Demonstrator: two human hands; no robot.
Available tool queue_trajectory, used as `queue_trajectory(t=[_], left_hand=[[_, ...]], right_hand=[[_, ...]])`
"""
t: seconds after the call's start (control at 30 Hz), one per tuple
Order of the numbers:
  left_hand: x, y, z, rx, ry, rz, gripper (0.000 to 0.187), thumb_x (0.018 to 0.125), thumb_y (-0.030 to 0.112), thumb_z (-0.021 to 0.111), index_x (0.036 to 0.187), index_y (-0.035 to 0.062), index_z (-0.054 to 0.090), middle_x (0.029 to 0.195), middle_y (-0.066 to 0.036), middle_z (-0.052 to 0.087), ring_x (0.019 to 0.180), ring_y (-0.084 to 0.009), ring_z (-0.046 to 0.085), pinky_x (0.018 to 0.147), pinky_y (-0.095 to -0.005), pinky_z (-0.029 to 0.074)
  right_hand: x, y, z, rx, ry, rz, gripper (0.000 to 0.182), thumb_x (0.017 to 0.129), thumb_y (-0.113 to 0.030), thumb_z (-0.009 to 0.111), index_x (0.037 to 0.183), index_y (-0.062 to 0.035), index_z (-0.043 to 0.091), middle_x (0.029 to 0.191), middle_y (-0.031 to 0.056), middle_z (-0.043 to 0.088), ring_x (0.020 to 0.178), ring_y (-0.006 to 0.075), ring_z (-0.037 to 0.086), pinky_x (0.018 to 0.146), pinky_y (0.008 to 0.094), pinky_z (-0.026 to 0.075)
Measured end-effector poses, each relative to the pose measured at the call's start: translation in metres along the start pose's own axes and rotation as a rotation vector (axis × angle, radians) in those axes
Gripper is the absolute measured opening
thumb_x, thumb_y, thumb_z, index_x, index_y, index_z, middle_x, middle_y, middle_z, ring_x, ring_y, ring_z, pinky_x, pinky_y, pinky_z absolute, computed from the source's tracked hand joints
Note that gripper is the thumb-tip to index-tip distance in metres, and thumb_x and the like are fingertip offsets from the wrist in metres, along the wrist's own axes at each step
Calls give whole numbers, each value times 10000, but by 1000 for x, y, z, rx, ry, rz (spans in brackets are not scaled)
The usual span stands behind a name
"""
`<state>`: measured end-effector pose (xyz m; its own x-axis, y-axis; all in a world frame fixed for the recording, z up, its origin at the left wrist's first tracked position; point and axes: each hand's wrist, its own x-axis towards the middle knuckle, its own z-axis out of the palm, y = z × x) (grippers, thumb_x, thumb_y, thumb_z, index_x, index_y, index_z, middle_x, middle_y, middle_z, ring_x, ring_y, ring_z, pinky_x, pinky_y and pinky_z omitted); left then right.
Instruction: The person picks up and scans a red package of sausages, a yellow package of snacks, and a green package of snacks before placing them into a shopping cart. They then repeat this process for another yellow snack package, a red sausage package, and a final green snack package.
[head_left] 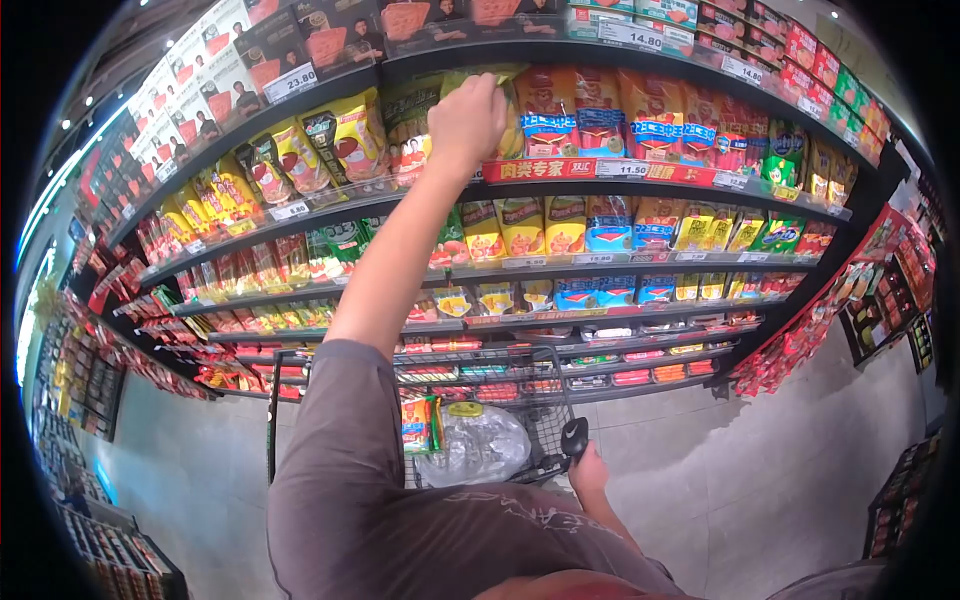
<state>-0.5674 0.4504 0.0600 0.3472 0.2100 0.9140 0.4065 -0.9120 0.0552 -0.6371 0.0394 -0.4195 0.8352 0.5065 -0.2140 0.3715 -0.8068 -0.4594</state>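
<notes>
My left hand (467, 118) is raised to the upper shelf, its fingers curled closed at the top of a green-and-yellow snack bag (508, 122); the hand and forearm hide much of that bag. To its left stands a dark green bag (408, 118). Orange-and-blue sausage bags (548, 112) stand in a row to its right. Low down, my right hand (590, 472) is wrapped round the black handle (574, 440) of a shopping cart (558, 400). Inside the cart are a clear plastic bag (480, 445) and a colourful snack packet (420, 422).
Several curved-looking shelf tiers (640, 180) of packaged food fill the front, with boxes (325, 45) on top. Red hanging packets (800, 345) stick out at the right end. Grey tiled floor (690, 450) lies right of the cart. More racks (110, 540) stand at lower left.
</notes>
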Motion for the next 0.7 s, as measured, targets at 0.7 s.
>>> queue_trajectory(t=[0.7], left_hand=[[-123, -48, -160, -2453, 10, -789, 597, 1009, 478, 399, 1368, 12, 501, 1265, -220, 613, 968, -357, 672, 784, -511, 594]], right_hand=[[-9, 6, -15, -70, -11, -52, 466, 839, -257, 711, 1195, -63, 480, 975, 247, 683, 938, 468, 648, 786, 556, 516]])
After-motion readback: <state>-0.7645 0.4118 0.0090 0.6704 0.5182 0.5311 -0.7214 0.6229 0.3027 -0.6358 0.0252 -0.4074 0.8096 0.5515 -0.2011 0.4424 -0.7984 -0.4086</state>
